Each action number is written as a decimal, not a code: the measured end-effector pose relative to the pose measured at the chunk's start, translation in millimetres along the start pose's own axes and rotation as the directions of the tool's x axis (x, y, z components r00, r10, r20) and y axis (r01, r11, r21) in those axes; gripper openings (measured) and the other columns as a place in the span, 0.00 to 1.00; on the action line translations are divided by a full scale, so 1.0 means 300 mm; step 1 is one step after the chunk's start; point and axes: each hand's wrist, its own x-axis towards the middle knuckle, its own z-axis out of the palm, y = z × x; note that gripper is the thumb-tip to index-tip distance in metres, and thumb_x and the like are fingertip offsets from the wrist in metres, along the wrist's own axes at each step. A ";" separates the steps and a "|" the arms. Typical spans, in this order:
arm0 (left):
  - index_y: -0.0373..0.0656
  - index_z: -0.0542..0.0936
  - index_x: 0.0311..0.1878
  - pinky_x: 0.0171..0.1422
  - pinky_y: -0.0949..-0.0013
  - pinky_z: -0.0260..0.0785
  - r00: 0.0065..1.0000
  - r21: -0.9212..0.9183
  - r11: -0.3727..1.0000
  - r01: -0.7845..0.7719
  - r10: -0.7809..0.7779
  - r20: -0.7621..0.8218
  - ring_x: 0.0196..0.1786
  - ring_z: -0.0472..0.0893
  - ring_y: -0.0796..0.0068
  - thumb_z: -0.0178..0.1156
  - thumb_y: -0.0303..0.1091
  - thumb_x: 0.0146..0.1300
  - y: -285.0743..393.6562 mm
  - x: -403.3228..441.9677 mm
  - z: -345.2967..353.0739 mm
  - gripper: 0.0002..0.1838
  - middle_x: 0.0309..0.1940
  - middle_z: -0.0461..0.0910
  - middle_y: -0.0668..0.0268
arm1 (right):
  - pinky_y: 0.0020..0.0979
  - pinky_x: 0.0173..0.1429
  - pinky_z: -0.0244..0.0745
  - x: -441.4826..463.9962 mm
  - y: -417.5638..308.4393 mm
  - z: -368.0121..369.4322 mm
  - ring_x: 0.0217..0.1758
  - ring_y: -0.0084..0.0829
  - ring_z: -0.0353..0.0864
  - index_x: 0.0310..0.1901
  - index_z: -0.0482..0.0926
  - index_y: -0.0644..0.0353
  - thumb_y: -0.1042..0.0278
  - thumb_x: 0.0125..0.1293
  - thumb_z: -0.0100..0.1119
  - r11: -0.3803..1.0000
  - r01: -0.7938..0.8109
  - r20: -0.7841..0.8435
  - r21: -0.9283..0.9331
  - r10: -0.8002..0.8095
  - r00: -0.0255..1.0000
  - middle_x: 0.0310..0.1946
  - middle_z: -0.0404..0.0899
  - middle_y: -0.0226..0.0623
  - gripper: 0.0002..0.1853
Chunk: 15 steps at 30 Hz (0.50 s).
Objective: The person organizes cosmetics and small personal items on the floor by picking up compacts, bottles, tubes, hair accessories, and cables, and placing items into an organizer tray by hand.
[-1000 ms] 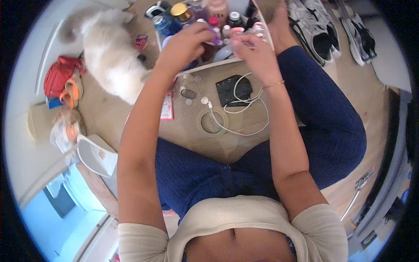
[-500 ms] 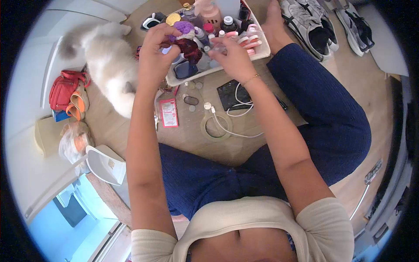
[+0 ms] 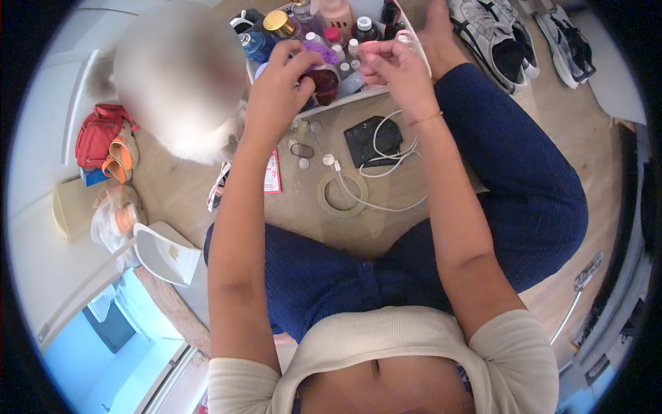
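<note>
A white basket (image 3: 338, 103) full of bottles and small items stands in front of me. My left hand (image 3: 279, 86) is over its left part, fingers curled against a shiny dark red scrunchie (image 3: 325, 87). A purple scrunchie (image 3: 321, 53) bunches beside the fingertips. My right hand (image 3: 400, 76) is at the basket's right side with thumb and fingers pinched together, near pink items; what lies between them is hard to make out. Around the hands are a gold-capped bottle (image 3: 278, 25), a dark bottle with a white cap (image 3: 364, 29) and several small bottles.
A fluffy white cat (image 3: 179, 90) is close on the left. On the floor lie a tape roll (image 3: 323, 196), a white cable (image 3: 383, 208), a black pouch (image 3: 365, 138) and a pink packet (image 3: 272, 172). Sneakers (image 3: 493, 45) stand right; a red bag (image 3: 96, 138) and white cap (image 3: 165, 252) are left.
My left hand has moved right and slightly lower with the scrunchies. My right hand has shifted right, over the pink items. The cat has raised its head and come nearer.
</note>
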 end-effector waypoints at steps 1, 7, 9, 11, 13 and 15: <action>0.46 0.76 0.45 0.51 0.64 0.70 0.998 0.115 0.993 -0.012 0.005 0.059 0.49 0.76 0.58 0.57 0.23 0.48 0.007 -0.007 0.013 0.18 0.48 0.72 0.61 | 0.22 0.32 0.78 -0.002 -0.034 -0.010 0.31 0.24 0.80 0.44 0.77 0.63 0.66 0.67 0.49 1.000 -0.009 -0.004 -0.002 0.009 1.000 0.33 0.79 0.34 0.11; 0.59 0.78 0.47 0.45 0.64 0.65 0.969 0.526 0.817 -0.237 0.237 0.069 0.44 0.74 0.69 0.57 0.29 0.50 -0.036 -0.023 0.106 0.19 0.44 0.74 0.70 | 0.21 0.42 0.71 -0.003 -0.116 -0.119 0.41 0.16 0.75 0.51 0.74 0.56 0.72 0.64 0.51 0.987 -0.031 0.048 -0.157 0.039 0.998 0.35 0.78 0.35 0.14; 0.59 0.77 0.50 0.46 0.64 0.64 0.957 0.521 0.808 -0.275 0.284 0.065 0.45 0.74 0.69 0.57 0.28 0.50 -0.022 -0.023 0.088 0.21 0.43 0.74 0.70 | 0.16 0.43 0.71 -0.022 -0.140 -0.149 0.42 0.21 0.77 0.54 0.72 0.54 0.72 0.63 0.51 0.960 0.087 0.122 -0.265 -0.055 0.991 0.43 0.78 0.38 0.17; 0.60 0.74 0.56 0.49 0.62 0.66 0.974 0.467 0.855 -0.226 0.211 0.085 0.49 0.74 0.63 0.58 0.28 0.51 -0.002 -0.050 0.047 0.26 0.47 0.74 0.65 | 0.16 0.25 0.63 -0.037 -0.154 -0.179 0.21 0.13 0.67 0.39 0.81 0.58 0.62 0.63 0.58 0.813 0.138 0.108 -0.565 -0.092 0.990 0.22 0.74 0.23 0.09; 0.58 0.74 0.56 0.50 0.61 0.65 0.985 0.377 0.913 -0.152 0.171 -0.016 0.49 0.73 0.61 0.58 0.28 0.51 0.008 -0.082 0.016 0.25 0.47 0.74 0.64 | 0.19 0.27 0.65 -0.049 -0.182 -0.215 0.22 0.15 0.68 0.38 0.81 0.57 0.63 0.60 0.60 0.736 -0.009 0.089 -0.676 0.094 0.992 0.22 0.74 0.25 0.09; 0.52 0.76 0.53 0.51 0.61 0.66 0.990 0.323 0.939 -0.121 0.136 -0.025 0.49 0.73 0.59 0.58 0.27 0.51 0.027 -0.164 -0.011 0.22 0.47 0.74 0.63 | 0.22 0.31 0.69 -0.075 -0.161 -0.232 0.25 0.19 0.71 0.38 0.80 0.57 0.66 0.56 0.62 0.527 0.172 0.306 -0.832 0.179 0.935 0.21 0.75 0.27 0.09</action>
